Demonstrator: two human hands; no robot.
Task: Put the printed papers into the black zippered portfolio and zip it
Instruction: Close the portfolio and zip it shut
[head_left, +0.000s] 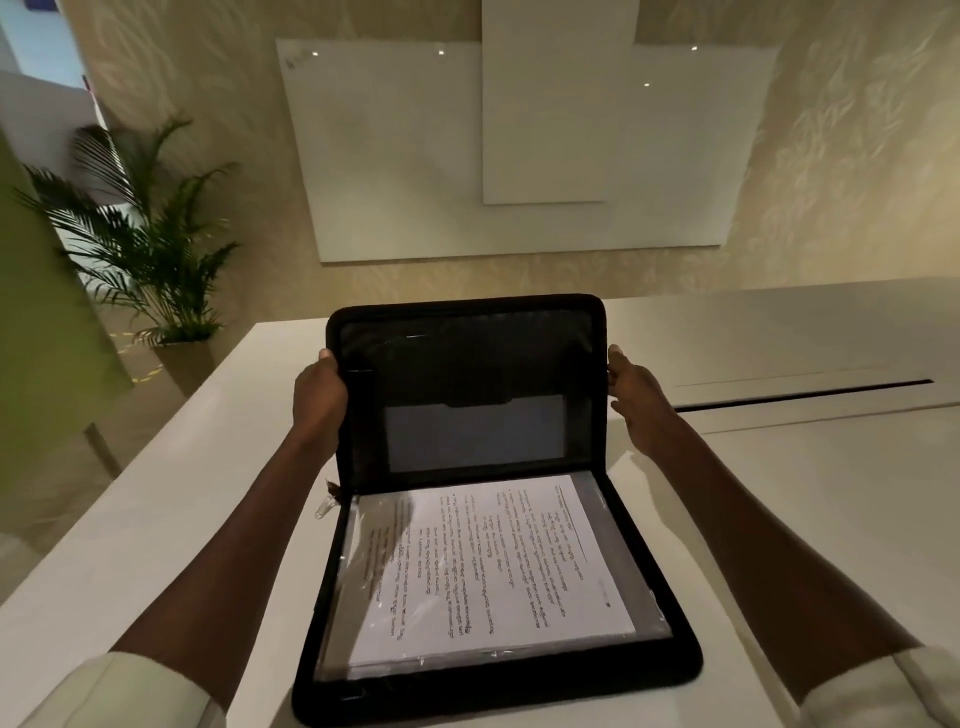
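Note:
The black zippered portfolio (467, 364) lies on the white table with its far half raised upright, like an opened laptop. The printed papers (493, 566) lie flat in the near half, under a clear plastic sleeve. My left hand (318, 395) grips the raised cover's left edge, thumb over the rim. My right hand (636, 395) holds the cover's right edge with its fingers on the rim. A zipper pull (326, 506) hangs at the left hinge corner.
The white table (156, 519) stretches left and right, with a dark cable slot (805, 395) at the right. A potted palm (150, 249) stands beyond the table's far left corner. A whiteboard (519, 156) hangs on the wall ahead.

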